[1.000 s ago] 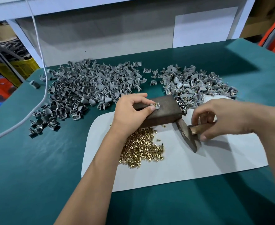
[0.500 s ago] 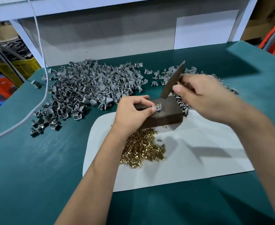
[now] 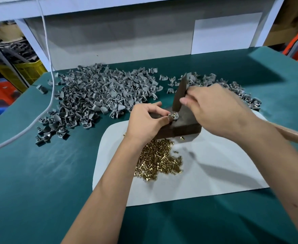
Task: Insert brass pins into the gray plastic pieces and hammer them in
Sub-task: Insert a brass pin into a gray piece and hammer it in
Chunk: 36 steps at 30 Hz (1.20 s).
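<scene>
Head view showed my left hand (image 3: 145, 120) pinching a small gray plastic piece (image 3: 174, 116) between thumb and forefinger on top of the dark block (image 3: 185, 124), with a brass pin seated in it, as it had half a second earlier. My right hand (image 3: 215, 110) was curled round the hammer (image 3: 180, 93), gripped close under the head, and the wooden handle (image 3: 292, 136) ran back past my wrist to the right edge.

What had changed was the hammer. A second before, it lay low on the white sheet (image 3: 215, 173) with my right hand just closing on it. Half a second before, it was raised over the block. At this moment its dark head had come down so that the lower face sat just above the pin, nearly touching; motion blur kept me from telling whether contact was made.

I judged this to be the striking step for this one piece, with the pin about to be driven home or only just tapped. My thumb tip was close beside the strike point, so the blow needed to be short and square.

Loose brass pins (image 3: 158, 162) lay heaped on the sheet near the block. A large pile of gray pieces (image 3: 95, 101) spread across the green table (image 3: 39, 173) to the left, and a smaller pile (image 3: 239, 92) lay behind my right hand.
</scene>
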Motion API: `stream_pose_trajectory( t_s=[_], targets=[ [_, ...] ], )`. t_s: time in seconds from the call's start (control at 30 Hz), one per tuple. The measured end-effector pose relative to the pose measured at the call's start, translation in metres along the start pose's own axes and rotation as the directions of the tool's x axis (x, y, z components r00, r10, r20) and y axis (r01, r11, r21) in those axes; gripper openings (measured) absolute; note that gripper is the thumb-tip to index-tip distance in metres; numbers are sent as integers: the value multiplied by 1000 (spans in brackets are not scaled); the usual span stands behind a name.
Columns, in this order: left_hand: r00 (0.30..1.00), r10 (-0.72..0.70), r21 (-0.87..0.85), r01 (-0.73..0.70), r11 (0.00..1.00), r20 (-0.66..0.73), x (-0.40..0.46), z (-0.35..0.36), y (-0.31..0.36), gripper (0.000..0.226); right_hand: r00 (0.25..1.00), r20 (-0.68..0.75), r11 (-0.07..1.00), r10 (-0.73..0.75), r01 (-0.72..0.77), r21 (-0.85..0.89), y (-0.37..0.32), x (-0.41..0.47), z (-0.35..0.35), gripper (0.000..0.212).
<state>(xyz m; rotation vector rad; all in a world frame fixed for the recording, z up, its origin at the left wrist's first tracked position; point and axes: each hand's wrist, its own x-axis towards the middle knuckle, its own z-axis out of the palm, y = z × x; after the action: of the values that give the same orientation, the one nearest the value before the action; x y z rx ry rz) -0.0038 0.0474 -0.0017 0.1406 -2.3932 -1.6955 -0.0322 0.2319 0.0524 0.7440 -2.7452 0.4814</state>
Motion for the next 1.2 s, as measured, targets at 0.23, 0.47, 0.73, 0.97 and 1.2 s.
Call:
stream_pose_trajectory(
  t_s=[0.23, 0.47, 0.73, 0.97, 1.2],
  targets=[
    [1000, -3, 5, 3, 1000, -1, 0, 0, 0, 11, 990, 138, 997, 19, -7, -81, -10, -2, 2, 22],
    [1000, -9, 3, 9, 1000, -27, 1, 0, -2, 11, 996, 46, 997, 75, -76, 26, -10, -4, 8, 26],
    [1000, -7, -28, 6, 1000, -11, 2, 0, -2, 16, 996, 14, 994, 92, -93, 60, -14, -3, 3, 31],
    [1000, -16, -4, 16, 1000, -19, -2, 0, 3, 12, 994, -82, 996, 78, -82, -45, -6, 3, -9, 29],
    [1000, -13, 2, 13, 1000, -9, -3, 1, 4, 12, 998, 32, 991, 50, -46, -125, -2, 5, -9, 27]
  ],
)
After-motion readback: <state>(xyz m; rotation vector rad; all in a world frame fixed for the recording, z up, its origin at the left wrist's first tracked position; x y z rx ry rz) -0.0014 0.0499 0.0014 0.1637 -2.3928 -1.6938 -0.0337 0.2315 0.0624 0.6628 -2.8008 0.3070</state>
